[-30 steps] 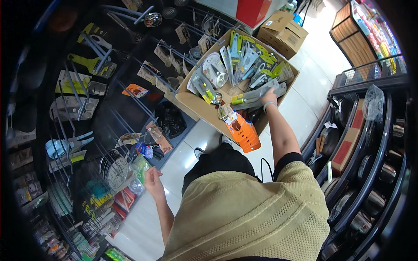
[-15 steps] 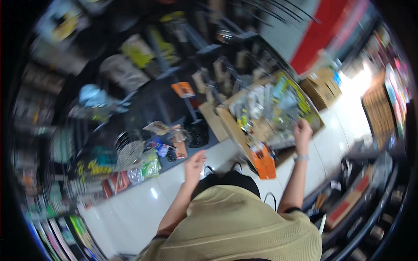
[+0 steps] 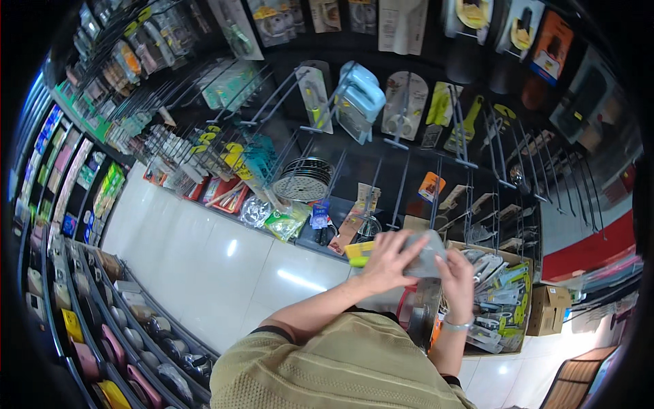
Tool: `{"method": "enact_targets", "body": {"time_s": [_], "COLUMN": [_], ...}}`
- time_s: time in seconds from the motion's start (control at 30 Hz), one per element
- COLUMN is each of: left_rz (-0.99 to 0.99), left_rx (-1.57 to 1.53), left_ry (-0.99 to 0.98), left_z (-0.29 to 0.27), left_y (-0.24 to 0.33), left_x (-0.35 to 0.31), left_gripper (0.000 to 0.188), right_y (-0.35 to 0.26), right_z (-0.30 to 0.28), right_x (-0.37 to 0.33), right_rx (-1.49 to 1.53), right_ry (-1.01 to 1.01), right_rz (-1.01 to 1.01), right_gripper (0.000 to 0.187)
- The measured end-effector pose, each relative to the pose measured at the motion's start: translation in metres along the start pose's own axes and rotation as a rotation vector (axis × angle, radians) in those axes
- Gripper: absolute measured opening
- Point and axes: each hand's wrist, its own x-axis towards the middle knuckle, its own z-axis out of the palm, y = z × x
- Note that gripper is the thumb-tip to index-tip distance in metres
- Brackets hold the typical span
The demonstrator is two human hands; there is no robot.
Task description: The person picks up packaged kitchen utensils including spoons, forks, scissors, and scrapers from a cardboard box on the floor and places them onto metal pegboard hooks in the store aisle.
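Observation:
Both hands meet in front of my chest on a flat grey item [image 3: 428,258] that looks like a packaged kitchen tool. My left hand [image 3: 390,262] lies over it with the fingers across its left part. My right hand [image 3: 456,278], with a bracelet at the wrist, grips its right edge by thumb and fingers. Past the left hand sticks out a yellow and lime-green end [image 3: 359,253]; whether it belongs to the same item is hidden. Below and right of my hands stands an open cardboard box [image 3: 526,300] full of packaged utensils.
A black rack with long metal hooks [image 3: 395,143] stands ahead, hung with packaged kitchen tools. On its base lie a stack of round steel strainers [image 3: 304,180] and a green bag [image 3: 286,221]. Shelves [image 3: 126,300] curve along the left. A closed carton [image 3: 549,310] sits at right.
My view has swung to the right-hand box's left and up the rack. The hands, apart before, have come together on the grey item.

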Motion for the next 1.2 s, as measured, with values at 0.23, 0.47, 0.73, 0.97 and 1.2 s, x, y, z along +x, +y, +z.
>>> {"method": "enact_targets", "body": {"time_s": [0.23, 0.47, 0.73, 0.97, 1.2], "left_rz": [-0.639, -0.584, -0.656, -0.679, -0.623], "left_rx": [0.330, 0.597, 0.657, 0.567, 0.262], "left_ry": [0.564, 0.764, 0.788, 0.707, 0.759], "left_z": [-0.083, -0.152, -0.155, -0.146, -0.124], "left_y": [-0.130, -0.178, -0.218, -0.237, -0.287], "left_x": [-0.024, 0.025, 0.036, 0.071, 0.127], "left_gripper": [0.109, 0.106, 0.104, 0.101, 0.106], "right_y": [-0.037, -0.029, -0.008, 0.013, 0.042], "right_z": [0.084, 0.110, 0.107, 0.086, 0.047], "right_x": [0.022, 0.018, 0.018, 0.007, -0.029], "right_rx": [-0.042, -0.088, -0.100, -0.088, -0.115], "right_ry": [-0.267, -0.412, -0.381, -0.261, -0.021], "right_rz": [-0.176, -0.163, -0.112, 0.008, 0.129], "right_gripper": [0.039, 0.036, 0.038, 0.035, 0.034]}}
